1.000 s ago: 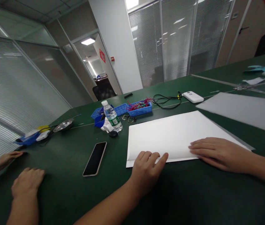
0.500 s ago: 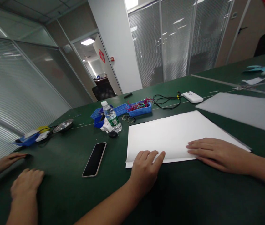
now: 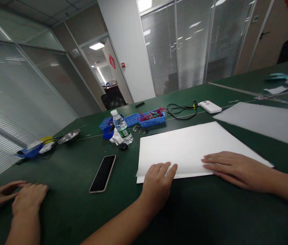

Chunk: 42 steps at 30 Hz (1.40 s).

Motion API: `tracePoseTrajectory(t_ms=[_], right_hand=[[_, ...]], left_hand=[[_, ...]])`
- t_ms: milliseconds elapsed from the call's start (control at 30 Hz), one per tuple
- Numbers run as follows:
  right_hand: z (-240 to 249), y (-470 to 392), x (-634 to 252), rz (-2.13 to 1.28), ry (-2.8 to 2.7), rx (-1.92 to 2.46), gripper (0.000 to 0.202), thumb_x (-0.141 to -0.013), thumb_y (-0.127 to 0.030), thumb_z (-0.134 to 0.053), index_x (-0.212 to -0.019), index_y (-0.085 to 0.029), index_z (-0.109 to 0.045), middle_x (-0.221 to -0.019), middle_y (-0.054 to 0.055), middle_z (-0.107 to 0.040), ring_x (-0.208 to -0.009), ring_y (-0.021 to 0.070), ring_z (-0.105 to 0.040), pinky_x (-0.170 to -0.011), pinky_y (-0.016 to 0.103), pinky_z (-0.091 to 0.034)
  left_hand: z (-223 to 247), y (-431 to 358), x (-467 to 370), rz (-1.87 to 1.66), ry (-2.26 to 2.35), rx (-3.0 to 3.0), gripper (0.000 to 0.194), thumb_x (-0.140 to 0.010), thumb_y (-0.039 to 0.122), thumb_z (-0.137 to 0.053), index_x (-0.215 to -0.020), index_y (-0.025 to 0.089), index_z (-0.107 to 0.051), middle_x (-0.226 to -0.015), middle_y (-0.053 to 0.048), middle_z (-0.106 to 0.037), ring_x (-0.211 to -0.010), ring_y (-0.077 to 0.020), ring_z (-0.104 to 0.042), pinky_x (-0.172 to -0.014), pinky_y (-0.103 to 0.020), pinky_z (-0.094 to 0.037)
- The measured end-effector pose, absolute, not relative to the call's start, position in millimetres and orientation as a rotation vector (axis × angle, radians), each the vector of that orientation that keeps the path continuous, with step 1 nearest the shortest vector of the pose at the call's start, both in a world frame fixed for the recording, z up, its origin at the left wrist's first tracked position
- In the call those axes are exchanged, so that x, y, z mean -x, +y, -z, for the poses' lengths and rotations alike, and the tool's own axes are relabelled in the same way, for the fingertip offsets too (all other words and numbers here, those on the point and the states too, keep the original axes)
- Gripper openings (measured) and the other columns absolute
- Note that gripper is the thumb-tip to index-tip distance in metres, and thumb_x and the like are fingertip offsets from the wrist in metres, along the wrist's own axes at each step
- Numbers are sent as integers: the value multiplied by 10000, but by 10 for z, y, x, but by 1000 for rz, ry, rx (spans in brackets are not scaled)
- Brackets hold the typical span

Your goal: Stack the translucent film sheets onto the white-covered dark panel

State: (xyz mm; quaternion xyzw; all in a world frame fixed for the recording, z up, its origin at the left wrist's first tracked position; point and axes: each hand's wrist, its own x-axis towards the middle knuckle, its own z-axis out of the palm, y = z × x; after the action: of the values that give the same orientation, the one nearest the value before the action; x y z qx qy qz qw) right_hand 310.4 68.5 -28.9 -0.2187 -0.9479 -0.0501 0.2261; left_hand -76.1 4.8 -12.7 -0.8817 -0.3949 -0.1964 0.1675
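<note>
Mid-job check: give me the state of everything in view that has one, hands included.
Left hand: fingers bent, on the paper
Right hand: laid flat on the paper
White paper: spread out, layered at near edge
Phone: face up, screen dark
Bottle: capped, standing
Blue basket: holds red wires
Far door: open

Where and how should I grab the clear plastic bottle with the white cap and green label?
Probably the upper body of the bottle, above its green label, from the near right. It stands upright, its rounded sides suiting a wraparound grip. A black rounded object and crumpled white item crowd its base at front and left.
</note>
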Motion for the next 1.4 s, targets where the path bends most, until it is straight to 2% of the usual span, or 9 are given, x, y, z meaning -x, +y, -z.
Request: tracePoseTrajectory(t_ms=[200,600,800,933,1033,1200,1400], right_hand=[[301,684,-3125,64,-2615,644,646,-1115,-291,-620,-1730,-473,-540,-1603,-13,-721,-1370,254,-769,-1099,461,-693],[248,682,-3079,66,-2627,645,597,-1115,-286,-605,-1688,-453,-606,-1596,1,-727,-1368,253,-771,-1095,461,-696],[256,674,-3083,-18,-2612,657,595,-1111,-281,-618,-1675,-472,-617,-1610,-3,-719,-1384,255,-761,-1124,458,-678],[247,674,-3124,-43,-2656,658,634,-1106,-315,-644,-1717,-465,-564,-1628,3,-707,-1420,264,-740,-1156,476,-663],[248,684,-3175,-104,-2639,664,678,-1092,-318,-663,-1738,-471,-529,-1636,8,-700,-1437,277,-729,-1167,501,-658],[283,711,-3234,-135,-2612,676,692,-1076,-326,-682,-1734,-478,-531,-1635,16,-700,-1431,295,-732,-1162,531,-660],[294,724,-3236,-86,-2627,667,664,-1083,-315,-664,-1720,-468,-556,-1623,22,-710,-1428,289,-736,-1147,535,-671]], left_hand=[[175,65,786,487,-1157,2519,714,-891,-48,-541,-1539,204,-705,-1480,-121,-812,-1252,-301,-802,-1023,-468,-709],[132,54,796,384,-1244,2597,737,-850,-2,-570,-1547,185,-717,-1551,-147,-772,-1316,-352,-783,-1088,-536,-697],[116,54,780,385,-1309,2646,646,-947,95,-597,-1579,178,-702,-1591,-164,-743,-1399,-370,-747,-1167,-581,-663],[80,53,761,369,-1383,2656,602,-1037,198,-614,-1637,173,-661,-1695,-186,-653,-1567,-407,-632,-1249,-615,-601],[49,50,757,348,-1418,2677,588,-1096,287,-619,-1674,181,-630,-1747,-196,-594,-1622,-420,-576,-1265,-622,-584],[6,45,746,303,-1467,2710,560,-1137,400,-622,-1663,211,-657,-1748,-192,-594,-1615,-439,-582,-1268,-629,-574],[-9,46,736,250,-1499,2704,534,-1150,442,-623,-1631,220,-694,-1701,-182,-645,-1574,-438,-626,-1251,-635,-585]])
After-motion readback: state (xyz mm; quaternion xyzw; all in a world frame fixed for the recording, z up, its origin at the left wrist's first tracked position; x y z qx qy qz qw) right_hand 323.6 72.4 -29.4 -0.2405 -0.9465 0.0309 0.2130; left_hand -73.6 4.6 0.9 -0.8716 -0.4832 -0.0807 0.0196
